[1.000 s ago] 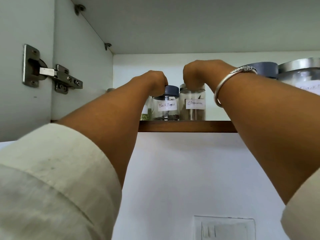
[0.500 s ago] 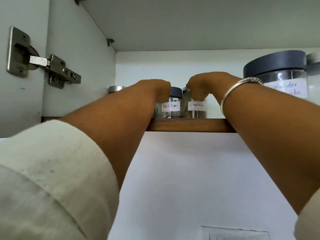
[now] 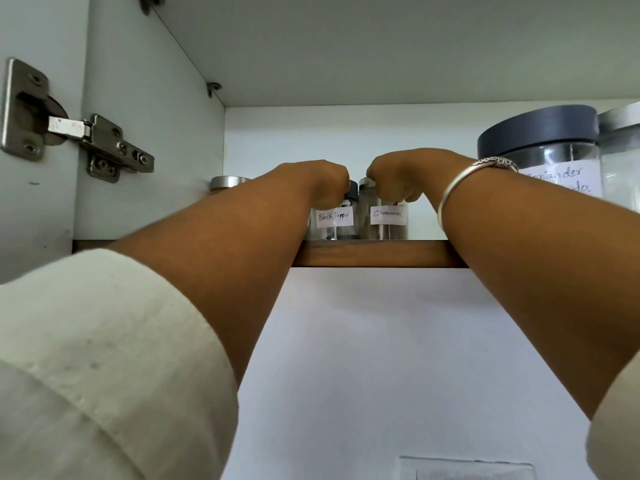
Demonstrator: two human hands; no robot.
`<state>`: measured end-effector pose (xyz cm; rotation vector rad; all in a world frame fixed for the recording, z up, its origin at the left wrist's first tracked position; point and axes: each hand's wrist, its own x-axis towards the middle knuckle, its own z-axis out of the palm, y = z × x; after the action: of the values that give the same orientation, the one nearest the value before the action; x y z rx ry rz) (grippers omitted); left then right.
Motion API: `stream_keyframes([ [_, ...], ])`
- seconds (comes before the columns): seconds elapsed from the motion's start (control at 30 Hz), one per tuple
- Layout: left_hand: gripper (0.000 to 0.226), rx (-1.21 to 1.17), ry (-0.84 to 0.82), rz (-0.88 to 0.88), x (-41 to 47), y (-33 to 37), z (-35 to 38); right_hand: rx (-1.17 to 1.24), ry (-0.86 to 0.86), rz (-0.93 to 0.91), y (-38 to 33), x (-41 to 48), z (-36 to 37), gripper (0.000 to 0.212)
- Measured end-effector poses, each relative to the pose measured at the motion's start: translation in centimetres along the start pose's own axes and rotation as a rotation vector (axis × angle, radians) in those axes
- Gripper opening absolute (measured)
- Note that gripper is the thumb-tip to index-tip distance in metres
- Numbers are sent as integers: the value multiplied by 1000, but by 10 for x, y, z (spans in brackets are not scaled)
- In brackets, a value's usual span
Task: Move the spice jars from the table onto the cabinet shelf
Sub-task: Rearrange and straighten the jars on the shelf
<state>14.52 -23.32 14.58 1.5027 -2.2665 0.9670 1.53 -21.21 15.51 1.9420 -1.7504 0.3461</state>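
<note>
Two small glass spice jars stand side by side on the wooden cabinet shelf (image 3: 374, 253). The one labelled Black Pepper (image 3: 335, 221) has a dark lid, and my left hand (image 3: 320, 183) grips it from above. The one labelled Cinnamon (image 3: 386, 220) stands just to its right, with my right hand (image 3: 398, 178) curled over its top. Both hands hide most of the lids. A silver bangle sits on my right wrist.
A large jar with a dark grey lid labelled Coriander (image 3: 543, 157) stands at the shelf's right, another silver-lidded jar (image 3: 623, 154) beside it. A silver lid (image 3: 227, 181) shows behind my left forearm. The door hinge (image 3: 69, 133) is on the left wall.
Both hands have pushed the two jars farther back on the shelf, and the view has shifted so the large coriander jar shows more fully on the right.
</note>
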Motion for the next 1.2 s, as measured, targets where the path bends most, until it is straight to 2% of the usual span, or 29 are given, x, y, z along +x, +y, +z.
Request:
stream_keyframes([
  [0.1, 31, -12, 5, 6, -1, 0, 0, -2, -5, -7, 0, 0, -1, 28],
  [0.37, 31, -48, 17, -8, -4, -1, 1, -140, 8, 1, -3, 1, -1, 29],
  [0.6, 38, -49, -1, 9, -10, 4, -3, -130, 36, 33, -1, 4, 1, 37],
  [0.7, 43, -92, 24, 17, -16, 5, -4, -142, 68, 6, -4, 4, 6, 52],
  [0.8, 37, -192, 101, 7, -21, 8, -6, -64, 140, 0, -5, 0, 9, 67],
  [0.9, 36, -253, 133, 7, -28, 16, -7, -20, 182, -21, -10, -15, 8, 54],
  [1.0, 36, -256, 157, 49, -37, 25, -9, -63, 94, -10, -18, -39, 4, 42],
  [1.1, 35, -356, 206, 47, -52, 31, -17, -167, 118, -24, -22, -64, -7, 47],
  [1.2, 46, -447, 261, 38, -70, 37, -33, -279, 201, -100, -18, -91, -25, 48],
])
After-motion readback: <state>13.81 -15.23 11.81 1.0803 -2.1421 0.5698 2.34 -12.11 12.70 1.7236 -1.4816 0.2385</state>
